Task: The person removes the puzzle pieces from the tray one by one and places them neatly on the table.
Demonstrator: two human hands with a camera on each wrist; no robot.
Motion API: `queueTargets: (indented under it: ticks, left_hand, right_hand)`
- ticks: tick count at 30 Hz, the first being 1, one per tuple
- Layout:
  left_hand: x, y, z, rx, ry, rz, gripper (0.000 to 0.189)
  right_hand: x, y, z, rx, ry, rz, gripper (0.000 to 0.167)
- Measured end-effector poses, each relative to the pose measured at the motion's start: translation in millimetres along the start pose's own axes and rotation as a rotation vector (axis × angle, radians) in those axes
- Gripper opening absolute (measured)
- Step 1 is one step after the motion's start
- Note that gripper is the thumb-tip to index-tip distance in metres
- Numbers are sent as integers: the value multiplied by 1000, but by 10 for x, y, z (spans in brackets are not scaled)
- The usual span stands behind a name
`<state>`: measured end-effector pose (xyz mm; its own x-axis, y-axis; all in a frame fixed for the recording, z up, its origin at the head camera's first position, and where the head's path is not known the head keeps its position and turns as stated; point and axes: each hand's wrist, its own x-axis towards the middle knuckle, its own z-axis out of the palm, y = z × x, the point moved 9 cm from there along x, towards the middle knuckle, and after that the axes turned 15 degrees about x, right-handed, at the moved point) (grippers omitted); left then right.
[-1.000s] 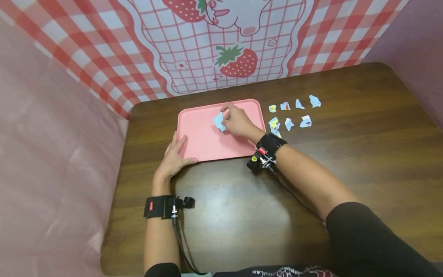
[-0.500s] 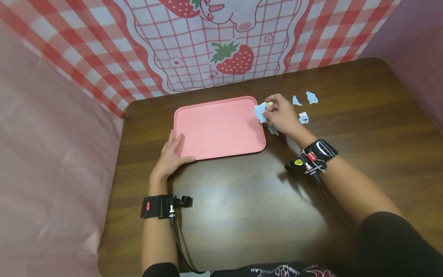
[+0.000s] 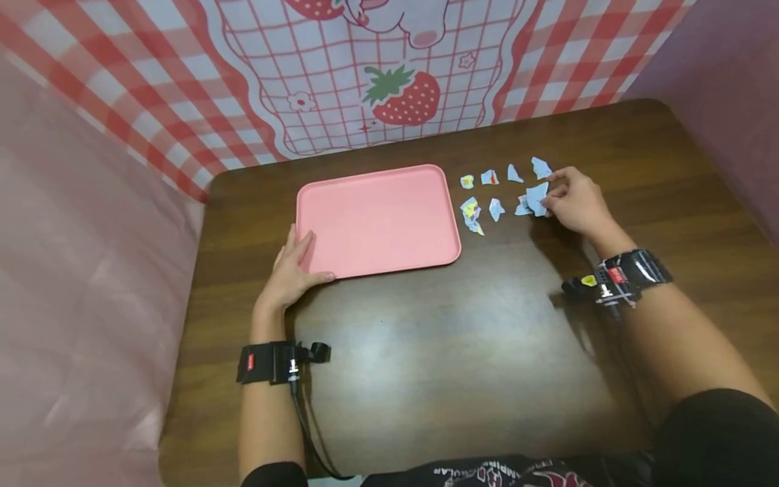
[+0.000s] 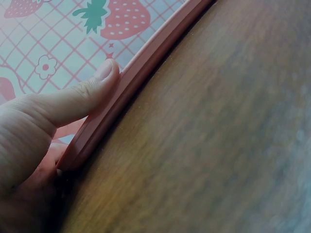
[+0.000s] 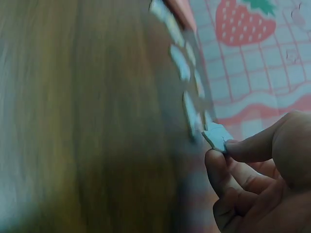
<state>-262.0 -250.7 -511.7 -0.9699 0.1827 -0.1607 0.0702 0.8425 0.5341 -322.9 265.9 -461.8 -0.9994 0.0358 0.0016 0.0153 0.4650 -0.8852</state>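
Observation:
My right hand (image 3: 581,203) pinches a flat, jagged light-blue puzzle piece (image 3: 536,198) between thumb and fingers. In the head view that piece overlaps another piece (image 3: 522,206) in the front row. The right wrist view shows the thin edge of the held piece (image 5: 216,136) at the fingertips. Several more irregular pieces lie in two rows right of the pink tray, among them a yellow-printed one (image 3: 470,210) and a plain pale-blue one (image 3: 540,168). My left hand (image 3: 289,270) rests at the front left corner of the tray (image 3: 377,223), fingers spread, thumb along the front rim.
Behind the wooden table (image 3: 426,352) hangs a red-checked cloth (image 3: 152,88) with strawberries. Pink fabric (image 3: 91,270) covers the left side. Cables run from the wrist cameras, one (image 3: 313,426) along the left forearm.
My right hand has carried the light-blue piece off from above the tray, rightward past the rows of pieces to their right end. The left hand has stayed at the tray's corner.

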Motion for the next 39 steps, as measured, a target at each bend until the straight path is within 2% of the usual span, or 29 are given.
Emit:
queueTargets:
  ticks: [5,9,15,23,29,35,39]
  left_hand:
    - [29,27,-20,18,0,18,109]
    - [42,40,-28,20,-3,21,110]
    - [34,41,-60,11,7,14,110]
    - [40,11,-74,0,14,10,111]
    - [33,-17,-58,-7,10,5,112]
    - [38,-45,-7,-6,2,3,112]
    - [35,-51,-3,-2,5,0,111]
  right_hand:
    - [1,197,-179,-67,25,56,42]
    - [20,261,-249,-109,38,67,43]
    - [62,269,-262,-191,48,62,39]
    - [94,261,-228,-209,68,74,35]
    - [105,292,-204,-187,74,81,33]
    - [59,377,-257,-13,93,169,33]
    - [27,341,-282,58,87,148,32]
